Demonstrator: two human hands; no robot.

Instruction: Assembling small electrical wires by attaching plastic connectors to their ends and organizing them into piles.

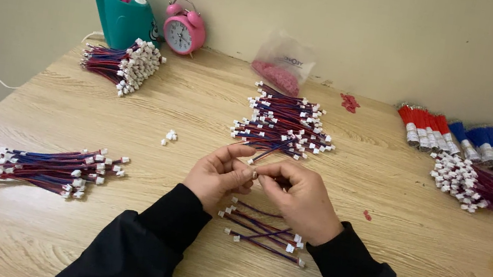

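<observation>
with the small wire bunch lying under your wrists, you are pinching one red-and-blue lead between left hand and right hand; keep both grips close to its white connector.

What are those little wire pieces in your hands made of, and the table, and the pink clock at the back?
The wire pieces look like thin red and blue plastic-coated leads with small white end plugs, probably moulded plastic, matte. The table shows pale wood grain with a smooth, slightly shiny surface; it could be laminate rather than solid wood. The pink clock looks like glossy painted metal or plastic, with a white face.
</observation>
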